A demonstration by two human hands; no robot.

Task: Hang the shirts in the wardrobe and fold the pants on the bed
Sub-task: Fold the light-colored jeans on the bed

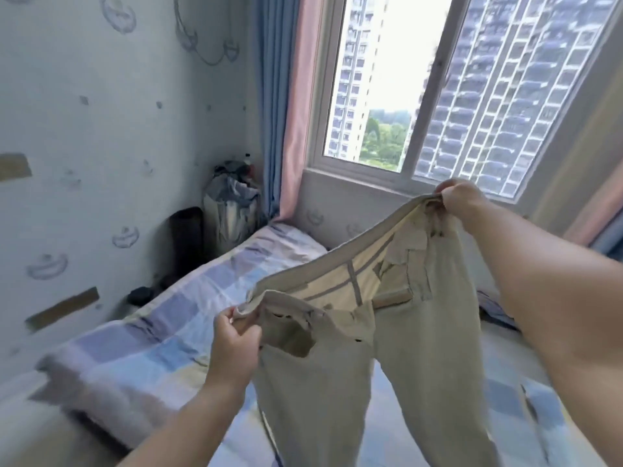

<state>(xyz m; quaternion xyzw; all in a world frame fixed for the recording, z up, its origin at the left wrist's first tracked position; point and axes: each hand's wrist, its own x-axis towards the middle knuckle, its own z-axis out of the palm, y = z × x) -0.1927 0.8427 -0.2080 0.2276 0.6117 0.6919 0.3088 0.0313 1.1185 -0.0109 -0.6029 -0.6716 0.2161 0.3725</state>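
A pair of beige pants (421,358) hangs in the air over the bed (141,352), held up by the waistband with both legs dangling down out of the frame. My left hand (236,342) pinches the left end of the waistband, low and near me. My right hand (462,197) grips the other end, higher and farther away, near the window sill. The waistband is stretched open between them, showing the paler inner lining. The bed carries a sheet in blue, purple and white checks. No shirts or wardrobe are in view.
A stuffed bag (232,210) and a dark upright thing (185,241) stand in the corner beyond the bed's head. The papered wall runs along the bed's left side. Blue and pink curtains (283,106) hang beside the window (438,85). Some dark cloth (495,308) lies on the bed at right.
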